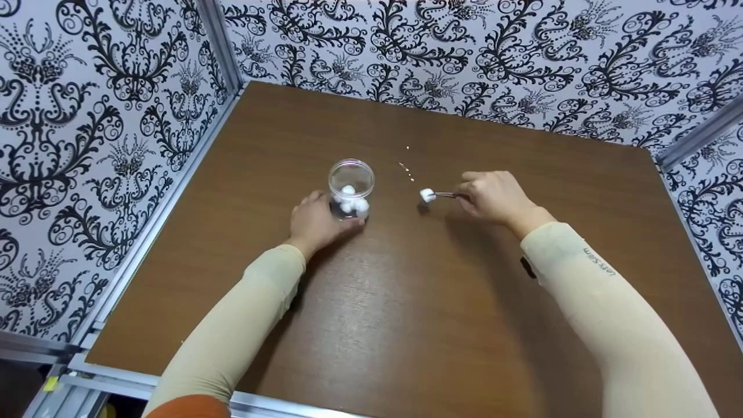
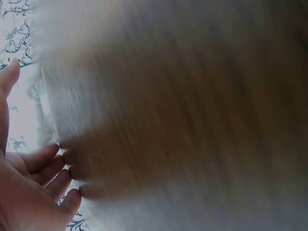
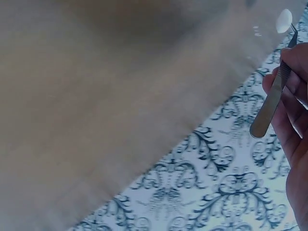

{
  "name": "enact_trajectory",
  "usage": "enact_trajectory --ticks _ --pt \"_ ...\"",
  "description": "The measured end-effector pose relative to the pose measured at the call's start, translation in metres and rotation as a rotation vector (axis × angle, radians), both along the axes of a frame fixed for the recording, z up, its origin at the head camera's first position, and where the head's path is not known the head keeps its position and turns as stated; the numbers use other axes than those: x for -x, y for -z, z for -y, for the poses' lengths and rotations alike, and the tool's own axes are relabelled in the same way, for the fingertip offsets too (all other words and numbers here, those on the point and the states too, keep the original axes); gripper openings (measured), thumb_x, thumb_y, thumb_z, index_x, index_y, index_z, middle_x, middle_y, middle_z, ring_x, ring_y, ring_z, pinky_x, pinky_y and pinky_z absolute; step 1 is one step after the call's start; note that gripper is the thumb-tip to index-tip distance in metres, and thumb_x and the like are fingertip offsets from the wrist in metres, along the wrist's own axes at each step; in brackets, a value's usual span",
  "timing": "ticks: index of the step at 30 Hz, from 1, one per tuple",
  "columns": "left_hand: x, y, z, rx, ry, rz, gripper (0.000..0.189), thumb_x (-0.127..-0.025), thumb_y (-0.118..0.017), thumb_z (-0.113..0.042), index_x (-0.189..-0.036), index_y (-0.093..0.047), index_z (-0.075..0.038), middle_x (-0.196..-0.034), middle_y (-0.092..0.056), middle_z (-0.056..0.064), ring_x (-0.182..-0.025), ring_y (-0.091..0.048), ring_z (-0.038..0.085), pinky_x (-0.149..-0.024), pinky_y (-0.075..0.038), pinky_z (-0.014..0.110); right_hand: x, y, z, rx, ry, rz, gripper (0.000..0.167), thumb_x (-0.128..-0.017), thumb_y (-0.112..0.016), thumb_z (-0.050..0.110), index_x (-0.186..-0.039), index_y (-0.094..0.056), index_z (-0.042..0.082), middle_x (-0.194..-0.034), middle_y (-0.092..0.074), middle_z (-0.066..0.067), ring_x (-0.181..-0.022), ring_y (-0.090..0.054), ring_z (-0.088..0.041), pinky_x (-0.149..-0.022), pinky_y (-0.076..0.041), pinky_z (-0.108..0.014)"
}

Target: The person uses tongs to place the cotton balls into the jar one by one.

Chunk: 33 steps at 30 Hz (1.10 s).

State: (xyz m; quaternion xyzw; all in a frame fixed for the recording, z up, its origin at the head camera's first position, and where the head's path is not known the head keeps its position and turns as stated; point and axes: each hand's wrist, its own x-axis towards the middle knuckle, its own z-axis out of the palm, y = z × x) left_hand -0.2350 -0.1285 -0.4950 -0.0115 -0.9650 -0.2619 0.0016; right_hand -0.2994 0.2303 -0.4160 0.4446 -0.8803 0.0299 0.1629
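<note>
My left hand (image 1: 318,220) holds a clear round jar (image 1: 352,180) upright on the table, thumb and fingers on either side of its lower part. Inside the jar lie several white cotton balls (image 1: 355,204). To the right, my right hand (image 1: 493,194) pinches a pair of metal tweezers (image 3: 267,113). A single white cotton ball (image 1: 427,195) sits in the tweezers' tips, just above the table with its shadow beneath. In the left wrist view the fingers (image 2: 45,166) are spread around the jar, which is only partly visible there.
On the brown tabletop (image 1: 371,325), a short line of small white bits (image 1: 408,171) lies beyond the jar, between the hands. Patterned wall panels (image 1: 441,52) in a metal frame (image 1: 223,46) border the table at the back and both sides.
</note>
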Motion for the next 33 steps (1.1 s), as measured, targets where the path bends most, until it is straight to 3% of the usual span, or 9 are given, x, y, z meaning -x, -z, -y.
enact_trajectory --ticks 11,15,23,33 --pt "-0.002 -0.003 0.003 -0.001 -0.005 -0.008 0.099 -0.074 -0.071 -0.074 -0.141 -0.053 -0.003 -0.141 -0.052 0.017 -0.130 -0.045 0.035 -0.106 -0.032 0.054 0.003 -0.056 0.058 0.033 -0.104 -0.098 0.008 -0.086 -0.070 0.013 -0.087 -0.077 0.011 -0.070 -0.052 0.000 -0.050 -0.047 -0.018 -0.043 -0.040 -0.037" --pt "-0.002 -0.002 0.003 -0.003 -0.006 -0.013 0.098 -0.074 -0.071 -0.072 -0.141 -0.054 -0.003 -0.140 -0.052 0.017 -0.130 -0.045 0.035 -0.106 -0.032 0.054 0.001 -0.068 0.083 0.053 -0.141 -0.099 0.009 -0.087 -0.069 0.013 -0.088 -0.077 0.010 -0.072 -0.055 0.000 -0.052 -0.050 -0.019 -0.044 -0.042 -0.037" --pt "-0.001 -0.002 0.000 -0.002 -0.011 -0.012 0.095 -0.074 -0.072 -0.072 -0.140 -0.055 -0.005 -0.138 -0.053 0.017 -0.129 -0.046 0.034 -0.106 -0.032 0.053 -0.001 -0.061 0.115 0.026 -0.189 -0.056 0.009 -0.087 -0.070 0.013 -0.088 -0.077 0.009 -0.074 -0.055 -0.001 -0.054 -0.052 -0.021 -0.047 -0.045 -0.039" --pt "-0.001 -0.003 -0.002 -0.011 -0.014 -0.012 0.095 -0.072 -0.072 -0.072 -0.138 -0.056 -0.005 -0.136 -0.054 0.015 -0.127 -0.047 0.032 -0.104 -0.033 0.052 0.002 -0.051 0.122 0.005 -0.220 -0.072 0.007 -0.084 -0.067 0.012 -0.079 -0.071 0.008 -0.070 -0.048 -0.002 -0.051 -0.047 -0.022 -0.045 -0.042 -0.041"
